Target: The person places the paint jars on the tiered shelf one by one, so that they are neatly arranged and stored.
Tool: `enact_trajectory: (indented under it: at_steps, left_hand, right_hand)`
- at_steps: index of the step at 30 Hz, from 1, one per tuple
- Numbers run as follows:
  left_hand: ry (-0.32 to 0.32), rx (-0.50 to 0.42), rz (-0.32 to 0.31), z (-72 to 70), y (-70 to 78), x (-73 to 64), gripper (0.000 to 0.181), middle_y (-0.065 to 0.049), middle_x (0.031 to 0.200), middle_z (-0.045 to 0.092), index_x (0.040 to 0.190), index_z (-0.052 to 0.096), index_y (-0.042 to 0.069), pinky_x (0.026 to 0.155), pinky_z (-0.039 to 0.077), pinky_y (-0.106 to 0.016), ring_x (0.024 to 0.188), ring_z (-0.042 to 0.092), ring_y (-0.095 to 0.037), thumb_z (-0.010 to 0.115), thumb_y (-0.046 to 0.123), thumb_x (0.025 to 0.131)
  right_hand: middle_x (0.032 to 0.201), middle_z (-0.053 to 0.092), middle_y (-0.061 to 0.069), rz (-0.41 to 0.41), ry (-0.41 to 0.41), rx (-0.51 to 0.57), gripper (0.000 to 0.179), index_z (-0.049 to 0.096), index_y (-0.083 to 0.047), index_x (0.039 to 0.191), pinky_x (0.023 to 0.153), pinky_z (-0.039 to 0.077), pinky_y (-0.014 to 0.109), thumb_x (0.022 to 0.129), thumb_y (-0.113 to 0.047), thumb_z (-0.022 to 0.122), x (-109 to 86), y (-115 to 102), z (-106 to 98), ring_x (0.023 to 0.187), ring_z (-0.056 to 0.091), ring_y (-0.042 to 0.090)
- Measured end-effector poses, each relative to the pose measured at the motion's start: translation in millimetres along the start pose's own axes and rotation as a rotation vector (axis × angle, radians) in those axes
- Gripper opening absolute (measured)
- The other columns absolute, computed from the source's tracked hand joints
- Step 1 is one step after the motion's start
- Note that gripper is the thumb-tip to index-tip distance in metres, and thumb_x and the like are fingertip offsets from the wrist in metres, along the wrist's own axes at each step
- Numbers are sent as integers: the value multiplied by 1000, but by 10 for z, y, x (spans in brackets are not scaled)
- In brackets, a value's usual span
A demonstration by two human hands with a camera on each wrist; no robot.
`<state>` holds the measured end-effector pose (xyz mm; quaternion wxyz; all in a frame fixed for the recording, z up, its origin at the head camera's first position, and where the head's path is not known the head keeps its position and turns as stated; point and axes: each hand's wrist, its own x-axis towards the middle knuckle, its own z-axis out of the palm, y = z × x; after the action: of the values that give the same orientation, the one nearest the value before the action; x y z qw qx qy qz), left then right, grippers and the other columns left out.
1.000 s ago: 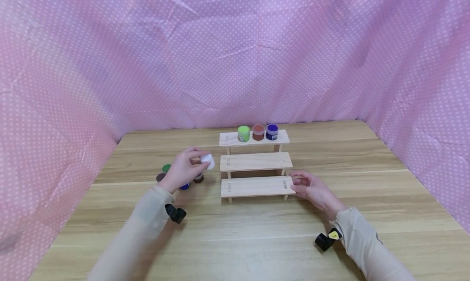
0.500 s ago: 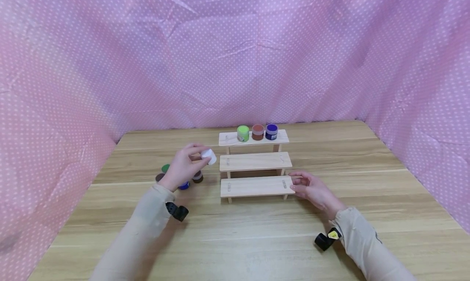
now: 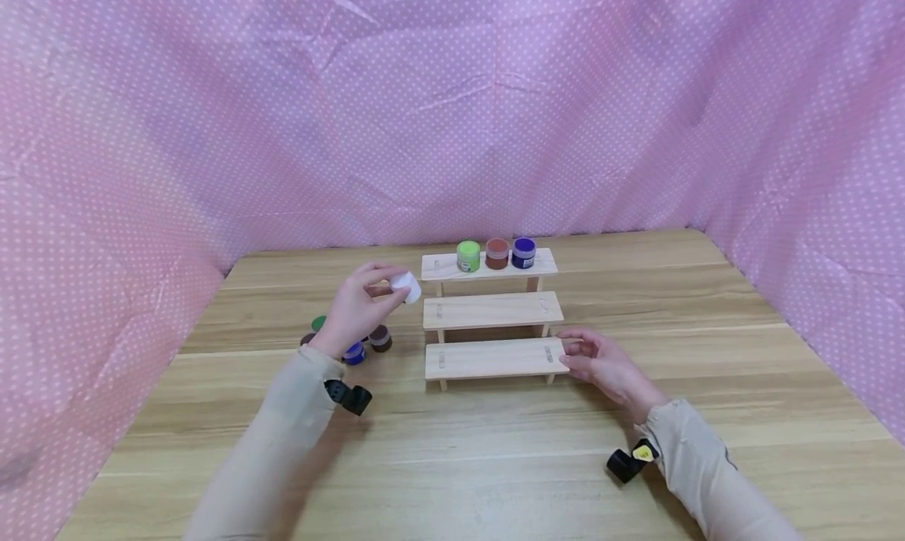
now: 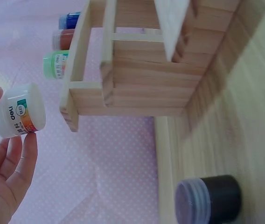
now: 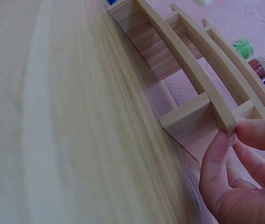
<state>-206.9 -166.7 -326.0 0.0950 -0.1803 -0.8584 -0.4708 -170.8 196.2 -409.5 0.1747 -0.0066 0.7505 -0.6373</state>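
White jar [image 3: 406, 287] is up in the air just left of the wooden rack [image 3: 492, 311]. Left hand [image 3: 353, 307] angles toward the rack, grip clamped on the jar; its axis is tilted. Right hand [image 3: 604, 371] pinches the bottom shelf [image 3: 495, 359] at its end.

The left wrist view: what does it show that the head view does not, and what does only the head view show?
Left wrist only: the printed label on the white jar. Head only: the right hand, pinching the lowest shelf, and a blue jar on the table. Both: the left hand holding the white jar, the wooden rack with a light green jar, a reddish-brown jar and a dark blue jar on top, and a dark jar on the table.
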Motion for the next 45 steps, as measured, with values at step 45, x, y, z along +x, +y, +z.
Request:
enact_trajectory:
  at_steps: [45]
  left_hand:
    - [-54,204,45,293,139,654,26,-11,105,60,103,68,-1,79,56,-26,97,59,-23,71,14,82]
  right_hand:
    - [102,54,4,-9,-6,7,54,34,7,135,76,53,19,87,0,57,-20,-3,19,87,55,6]
